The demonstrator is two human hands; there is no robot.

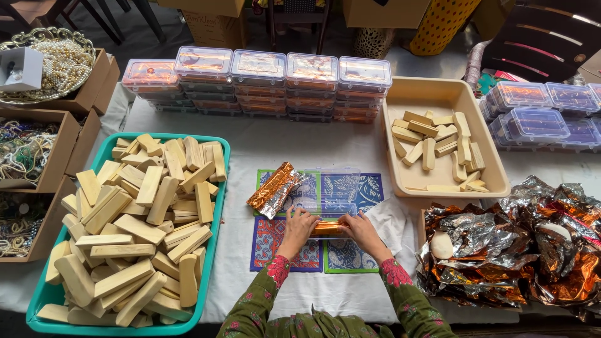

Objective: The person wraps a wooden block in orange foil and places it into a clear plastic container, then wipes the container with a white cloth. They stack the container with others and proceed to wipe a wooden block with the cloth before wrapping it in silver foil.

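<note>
My left hand (299, 226) and my right hand (361, 230) both grip a bar wrapped in orange foil (328, 228), one hand at each end, over patterned mats (274, 245). The bar lies at the front of an open clear plastic box (330, 191). A second foil-wrapped bar (273, 189) lies loose just left of the box. Both sleeves are green with red flowers.
A teal tray (213, 250) heaped with pale wooden-looking bars is at left. A beige tray (451, 100) holds several more at right. Crumpled orange and silver foil (519, 250) lies far right. Stacked lidded boxes (258, 78) line the back. Cardboard boxes of beads (25, 156) stand at left.
</note>
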